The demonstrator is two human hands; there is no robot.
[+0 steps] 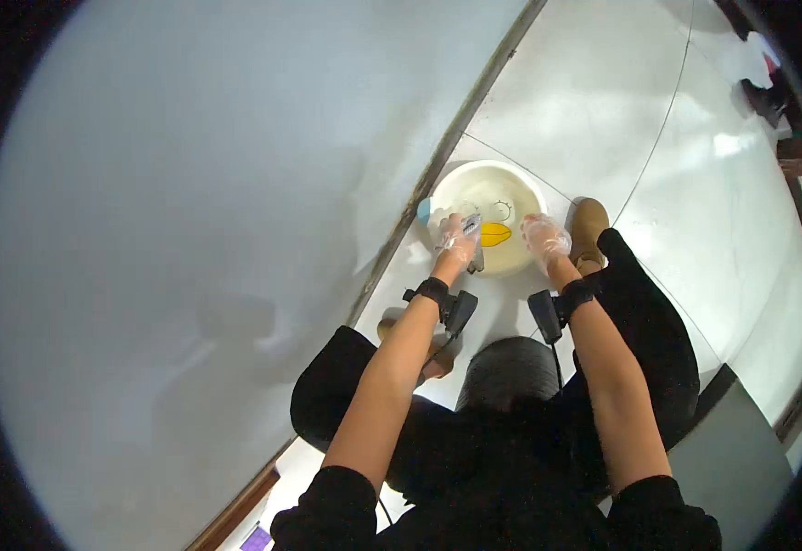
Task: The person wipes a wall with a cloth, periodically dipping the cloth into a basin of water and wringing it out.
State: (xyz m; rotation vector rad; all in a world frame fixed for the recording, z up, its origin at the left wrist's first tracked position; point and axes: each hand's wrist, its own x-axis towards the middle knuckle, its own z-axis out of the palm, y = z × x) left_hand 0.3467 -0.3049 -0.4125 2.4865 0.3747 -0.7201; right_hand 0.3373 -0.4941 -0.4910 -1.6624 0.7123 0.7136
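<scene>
A cream-white basin [528, 182] stands on the floor in front of me, with a yellow bill and eyes drawn on its bottom. My left hand [457, 237], in a clear plastic glove, is closed around a limp grey piece that looks like cloth [476, 259] at the basin's left side. Part of that piece hangs below the fingers. My right hand [546, 239], gloved the same way, is closed at the basin's right rim, its fingers curled inward. Its hold on the rim looks likely, though the fingertips are partly hidden.
A light-blue object [424, 212] sits against the basin's left side. A pale wall [190, 202] with a dark base strip [437, 158] rises on the left. My shoe [589, 230] is right of the basin. Another person's dark shoe [763, 99] shows at the far upper right.
</scene>
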